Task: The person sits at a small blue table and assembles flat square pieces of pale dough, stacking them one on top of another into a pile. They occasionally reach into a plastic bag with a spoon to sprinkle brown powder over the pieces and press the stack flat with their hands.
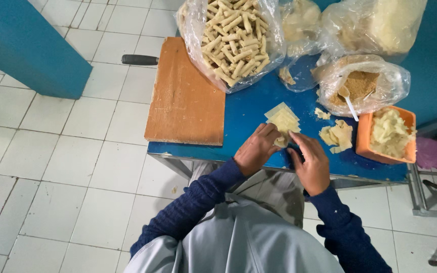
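A blue table (249, 114) stands on a floor of pale square tiles (51, 151), with a teal wall panel (26, 45) at the far left. A brown wooden board (185, 96) lies on the table's left part, and a dark handle (140, 59) sticks out from behind its far edge.

At the table's near edge the left hand (256, 149) and the right hand (310, 162) meet over a small stack of pale square dough sheets (282, 119). The fingers of both hands are curled and pinch the near end of the top sheet, which looks partly rolled.

At the far side a clear plastic bag of finished rolled sticks (236, 38) sits open, with more bags beside it to the right. A bag of brown crumbs (360, 83) holds a white plastic spoon (349, 101). An orange tub (386, 135) of pale filling stands at the right edge, and loose dough scraps (337, 135) lie between the tub and the hands.
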The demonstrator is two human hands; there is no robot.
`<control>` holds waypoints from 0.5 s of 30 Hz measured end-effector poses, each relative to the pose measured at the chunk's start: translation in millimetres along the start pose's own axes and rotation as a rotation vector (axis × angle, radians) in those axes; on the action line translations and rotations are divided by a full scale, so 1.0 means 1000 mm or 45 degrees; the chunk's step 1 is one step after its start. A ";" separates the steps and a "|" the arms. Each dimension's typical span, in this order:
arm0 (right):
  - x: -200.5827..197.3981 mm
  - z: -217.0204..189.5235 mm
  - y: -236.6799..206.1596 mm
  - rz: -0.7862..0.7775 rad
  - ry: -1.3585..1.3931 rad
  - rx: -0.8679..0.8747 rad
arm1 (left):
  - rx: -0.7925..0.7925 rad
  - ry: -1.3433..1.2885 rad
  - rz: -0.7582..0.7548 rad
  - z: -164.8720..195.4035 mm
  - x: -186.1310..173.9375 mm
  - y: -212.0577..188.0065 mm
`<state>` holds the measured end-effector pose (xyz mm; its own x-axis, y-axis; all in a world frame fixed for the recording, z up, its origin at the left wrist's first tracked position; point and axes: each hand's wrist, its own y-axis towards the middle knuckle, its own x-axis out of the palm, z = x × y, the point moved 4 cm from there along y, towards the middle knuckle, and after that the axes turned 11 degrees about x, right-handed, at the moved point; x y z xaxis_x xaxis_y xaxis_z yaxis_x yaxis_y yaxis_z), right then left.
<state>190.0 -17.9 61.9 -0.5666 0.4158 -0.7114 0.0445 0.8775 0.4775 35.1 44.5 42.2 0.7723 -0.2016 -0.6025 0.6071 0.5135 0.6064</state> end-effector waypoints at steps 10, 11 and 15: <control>0.004 0.004 0.005 0.016 -0.044 -0.054 | 0.001 0.010 -0.008 0.000 -0.001 0.003; 0.005 0.006 0.006 0.025 -0.033 -0.047 | 0.012 0.035 -0.007 0.000 0.000 0.003; 0.010 0.021 0.017 -0.031 -0.019 0.118 | 0.080 0.152 -0.001 -0.008 0.004 0.007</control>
<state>202.2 6.8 51.8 -0.5558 0.3974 -0.7302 0.1074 0.9053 0.4110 41.2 53.5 40.0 0.7463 -0.0991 -0.6581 0.6211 0.4591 0.6352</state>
